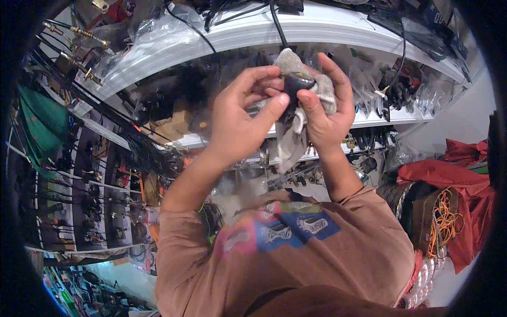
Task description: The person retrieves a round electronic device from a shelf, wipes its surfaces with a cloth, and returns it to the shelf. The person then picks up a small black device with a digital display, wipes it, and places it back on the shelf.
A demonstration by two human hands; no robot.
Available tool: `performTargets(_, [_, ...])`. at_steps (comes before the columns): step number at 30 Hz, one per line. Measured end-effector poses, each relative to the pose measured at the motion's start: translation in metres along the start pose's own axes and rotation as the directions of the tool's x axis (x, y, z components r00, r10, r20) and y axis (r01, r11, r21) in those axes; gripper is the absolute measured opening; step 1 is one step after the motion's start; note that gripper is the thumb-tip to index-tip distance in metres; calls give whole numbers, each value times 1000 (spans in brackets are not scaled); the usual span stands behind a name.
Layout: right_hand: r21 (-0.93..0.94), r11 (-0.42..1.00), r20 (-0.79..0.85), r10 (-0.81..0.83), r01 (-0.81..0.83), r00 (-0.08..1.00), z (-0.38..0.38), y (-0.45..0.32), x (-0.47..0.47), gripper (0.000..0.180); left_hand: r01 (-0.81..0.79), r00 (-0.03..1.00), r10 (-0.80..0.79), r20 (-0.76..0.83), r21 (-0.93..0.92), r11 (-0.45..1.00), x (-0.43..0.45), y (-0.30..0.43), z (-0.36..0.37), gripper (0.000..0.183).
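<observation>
A small dark, glossy part [300, 81] is between my two hands in front of a shelf, with a grey-white cloth [326, 93] bunched around it. My left hand [245, 107] is at the part's left side, thumb and fingers curled towards it; whether they grip it is hard to tell. My right hand [330, 107] holds the cloth against the part's right side, thumb in front and fingers raised behind. One end of the cloth hangs below the hands, and another fold stands up above the part. What kind of part it is cannot be told.
White shelves [237, 33] cross in front, carrying plastic bags [170, 23], black cables [277, 23] and small cardboard boxes [174, 125]. Cables with brass-coloured fittings [89, 73] stick out at upper left, above a green cloth [43, 123]. At right are red fabric [443, 174] and a tangled orange cord [441, 218].
</observation>
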State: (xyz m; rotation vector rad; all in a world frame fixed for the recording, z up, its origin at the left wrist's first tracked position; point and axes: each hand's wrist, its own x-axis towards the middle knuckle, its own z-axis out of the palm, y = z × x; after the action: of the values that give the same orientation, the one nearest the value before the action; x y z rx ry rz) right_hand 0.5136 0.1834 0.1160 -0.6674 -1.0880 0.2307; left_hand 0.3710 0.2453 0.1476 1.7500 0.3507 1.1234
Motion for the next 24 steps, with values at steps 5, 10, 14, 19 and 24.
performTargets(5, [-19,987,-130,157,-161,979,-1,-2,4,49,221,975,-205,86,-274,936,-12,-3,-5,41])
performTargets(10, [-55,976,-117,205,-213,972,-4,-3,-1,52,329,943,-288,165,-360,873,-11,-8,-2,46])
performTargets(14, [-182,959,-154,192,-219,969,-5,-4,-2,49,368,928,-302,218,-397,841,-15,-14,-1,43])
performTargets(19, [132,895,-217,445,-426,869,-14,-14,4,42,373,926,-355,128,-456,808,-18,-20,1,39])
performTargets(24, [-433,898,193,6,80,981,-11,-17,-14,47,241,950,-297,-91,-387,890,-20,-21,11,44])
